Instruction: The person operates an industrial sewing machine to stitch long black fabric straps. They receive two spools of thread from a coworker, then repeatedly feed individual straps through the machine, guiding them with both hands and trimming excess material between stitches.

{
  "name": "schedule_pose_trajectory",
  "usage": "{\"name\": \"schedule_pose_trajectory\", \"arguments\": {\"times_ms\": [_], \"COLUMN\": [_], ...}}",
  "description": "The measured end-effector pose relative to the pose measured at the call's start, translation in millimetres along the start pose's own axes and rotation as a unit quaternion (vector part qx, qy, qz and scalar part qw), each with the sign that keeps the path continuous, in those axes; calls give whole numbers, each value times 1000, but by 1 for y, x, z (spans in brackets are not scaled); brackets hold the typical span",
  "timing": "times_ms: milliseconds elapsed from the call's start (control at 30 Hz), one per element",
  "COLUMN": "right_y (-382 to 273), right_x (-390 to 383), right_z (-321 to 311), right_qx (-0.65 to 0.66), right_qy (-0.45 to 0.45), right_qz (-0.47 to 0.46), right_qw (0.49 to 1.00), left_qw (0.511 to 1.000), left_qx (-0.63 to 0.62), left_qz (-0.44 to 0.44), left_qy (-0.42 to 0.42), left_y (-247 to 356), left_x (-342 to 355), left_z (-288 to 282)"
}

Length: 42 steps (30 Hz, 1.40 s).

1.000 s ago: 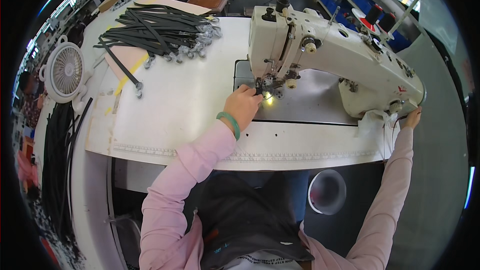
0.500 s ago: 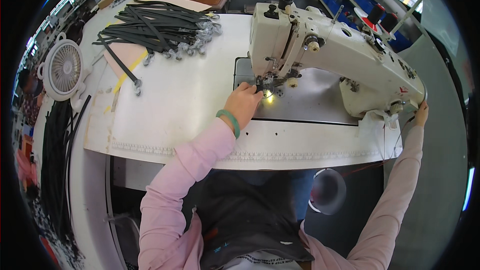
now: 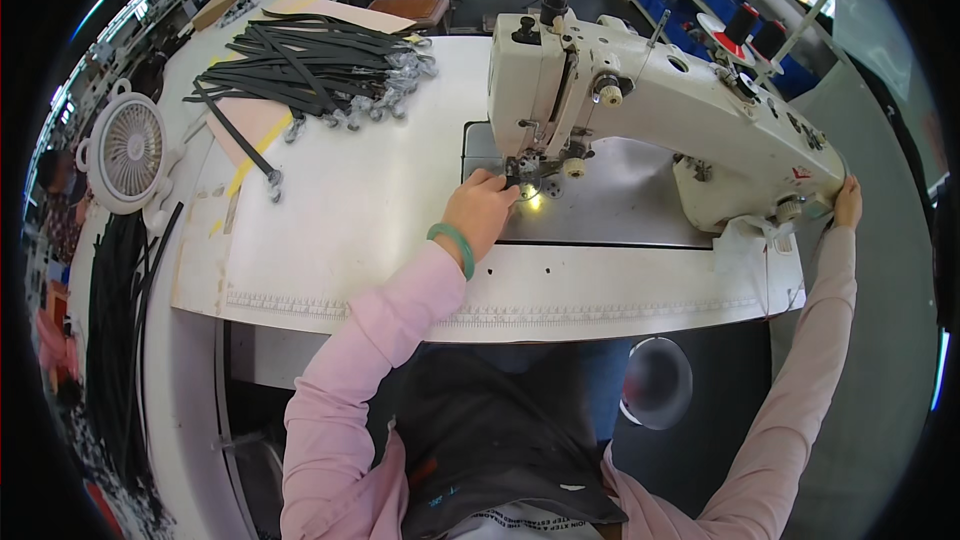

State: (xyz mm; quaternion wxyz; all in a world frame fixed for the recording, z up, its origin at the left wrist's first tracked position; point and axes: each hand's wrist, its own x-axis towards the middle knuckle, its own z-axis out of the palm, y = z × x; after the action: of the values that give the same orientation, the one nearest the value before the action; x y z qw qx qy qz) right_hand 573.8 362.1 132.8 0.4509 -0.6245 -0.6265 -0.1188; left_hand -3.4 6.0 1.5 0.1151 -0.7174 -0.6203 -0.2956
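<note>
- White and broad, the bench [image 3: 330, 230] fills the middle of the frame, with a workshop of blue bins and shelves behind it at the upper edge.
- At the centre right stands a white sewing machine [image 3: 650, 100], its lamp lit over the grey needle plate [image 3: 610, 205].
- The left hand [image 3: 482, 212] lies at the presser foot, fingers curled and pressed together by the needle; whether they pinch a piece there I cannot tell, as the machine head hides the spot.
- The right hand [image 3: 848, 202] reaches to the machine's far right end, fingers on the handwheel side; its grip is too small to read.
- No strap shows clearly under the needle, so sewing looks not yet under way; this seems a setting-up step.
- A heap of black straps with metal clips [image 3: 310, 65] waits at the upper left, and one single strap [image 3: 240, 145] lies apart just below it.
- More black straps [image 3: 110, 340] hang off the bench at the left, below a small white fan [image 3: 128, 152]; whether these are finished I cannot tell.
</note>
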Motion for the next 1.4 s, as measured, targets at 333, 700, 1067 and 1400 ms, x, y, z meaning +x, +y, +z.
{"name": "schedule_pose_trajectory", "arguments": {"times_ms": [333, 700, 1067, 1400], "right_y": [21, -1, 7, 9], "right_x": [-50, -3, -47, -59], "right_z": [29, 21, 23, 31], "right_qx": [300, 117, 325, 286], "right_qy": [31, -130, -29, -86], "right_qz": [121, 156, 183, 226], "right_qw": [946, 972, 927, 927], "left_qw": [1000, 999, 999, 997], "left_qx": [9, 31, 42, 56], "left_qz": [-2, -11, -11, 12], "left_qy": [-13, -18, -11, -49], "left_y": [-2, -5, -4, -6], "left_x": [-1, -5, -3, -4], "left_z": [0, -3, 0, -6]}}
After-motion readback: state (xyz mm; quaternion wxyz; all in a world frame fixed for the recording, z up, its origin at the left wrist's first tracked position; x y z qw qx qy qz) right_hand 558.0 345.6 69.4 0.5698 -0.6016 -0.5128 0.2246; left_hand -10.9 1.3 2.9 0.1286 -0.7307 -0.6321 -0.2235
